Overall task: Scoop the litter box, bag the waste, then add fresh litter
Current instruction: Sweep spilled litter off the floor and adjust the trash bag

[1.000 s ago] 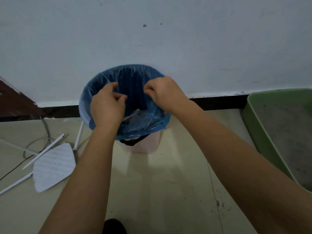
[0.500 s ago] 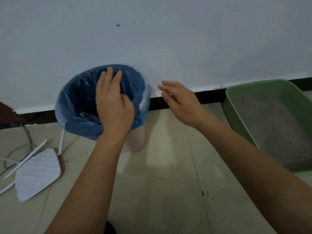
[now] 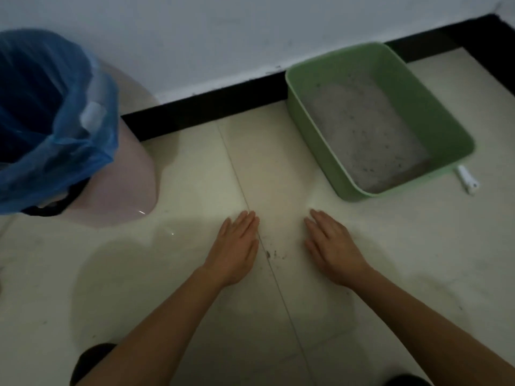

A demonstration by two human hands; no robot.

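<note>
On the floor [image 3: 167, 274] by the wall [image 3: 250, 29]: left hand [image 3: 237, 249] and right hand [image 3: 331, 249], flat, each grip apart and empty; litter box [image 3: 434, 115] at right, blue bag [image 3: 69, 140] in its bin [image 3: 131, 168] at left. Risk: palms may smear the scattered grains [image 3: 274, 254] between them; loose bag may slip once loaded

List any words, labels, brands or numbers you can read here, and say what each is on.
No text can be read in this view.
White patch on the bag: looks blank, too blurred to tell.
White object beside the litter box: too small to read any marking.
Litter box and bin: no label shows.
</note>
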